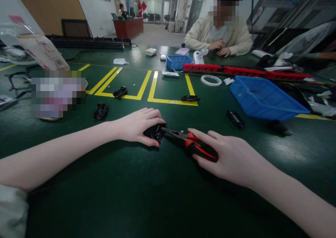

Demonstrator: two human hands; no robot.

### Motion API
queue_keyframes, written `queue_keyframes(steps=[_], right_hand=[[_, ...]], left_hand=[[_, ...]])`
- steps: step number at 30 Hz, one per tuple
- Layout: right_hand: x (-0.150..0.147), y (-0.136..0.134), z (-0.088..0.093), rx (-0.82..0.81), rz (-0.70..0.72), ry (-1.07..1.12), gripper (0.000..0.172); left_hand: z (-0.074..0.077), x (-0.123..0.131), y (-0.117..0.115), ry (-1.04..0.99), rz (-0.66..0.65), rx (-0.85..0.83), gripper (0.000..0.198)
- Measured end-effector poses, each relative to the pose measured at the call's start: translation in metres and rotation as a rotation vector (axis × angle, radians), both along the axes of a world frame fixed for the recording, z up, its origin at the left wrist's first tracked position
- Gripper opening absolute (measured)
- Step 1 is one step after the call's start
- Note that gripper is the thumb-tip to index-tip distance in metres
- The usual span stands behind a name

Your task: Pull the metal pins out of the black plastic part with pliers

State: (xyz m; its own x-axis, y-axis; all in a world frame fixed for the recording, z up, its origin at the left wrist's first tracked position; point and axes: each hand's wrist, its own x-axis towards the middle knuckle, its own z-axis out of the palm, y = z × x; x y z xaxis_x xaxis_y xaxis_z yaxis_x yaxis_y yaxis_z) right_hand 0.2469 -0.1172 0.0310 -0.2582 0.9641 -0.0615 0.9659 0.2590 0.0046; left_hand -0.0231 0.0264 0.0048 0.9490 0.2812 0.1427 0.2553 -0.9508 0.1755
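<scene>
My left hand [138,126] presses a small black plastic part [156,132] down on the green table, fingers curled over it. My right hand [225,155] grips the red-and-black handles of needle-nose pliers [193,145]. The pliers' metal tip points left and reaches into the black part. Both forearms rest low over the table near its front edge.
More black parts [101,111] [120,91] [190,98] [235,118] lie around the yellow floor-style markings. A large blue bin [265,98] stands at right, a smaller blue bin [179,62] farther back, red strips [244,70] and a white ring [211,80] beyond. A person in a striped shirt [220,35] sits opposite.
</scene>
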Motion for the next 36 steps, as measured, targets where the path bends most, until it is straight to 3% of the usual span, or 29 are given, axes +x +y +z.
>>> queue_keyframes(steps=[12,30,36], right_hand=[[-0.003,-0.001,0.005,-0.075,-0.057,-0.009,0.068],[0.001,0.001,-0.002,-0.025,-0.005,0.013,0.067],[-0.007,-0.001,-0.001,-0.021,-0.056,-0.003,0.068]], left_hand=[[0.0,0.0,0.001,0.001,-0.003,-0.014,0.071],[-0.003,0.0,0.002,-0.017,-0.014,0.012,0.071],[-0.003,0.001,0.002,-0.025,-0.013,0.015,0.071]])
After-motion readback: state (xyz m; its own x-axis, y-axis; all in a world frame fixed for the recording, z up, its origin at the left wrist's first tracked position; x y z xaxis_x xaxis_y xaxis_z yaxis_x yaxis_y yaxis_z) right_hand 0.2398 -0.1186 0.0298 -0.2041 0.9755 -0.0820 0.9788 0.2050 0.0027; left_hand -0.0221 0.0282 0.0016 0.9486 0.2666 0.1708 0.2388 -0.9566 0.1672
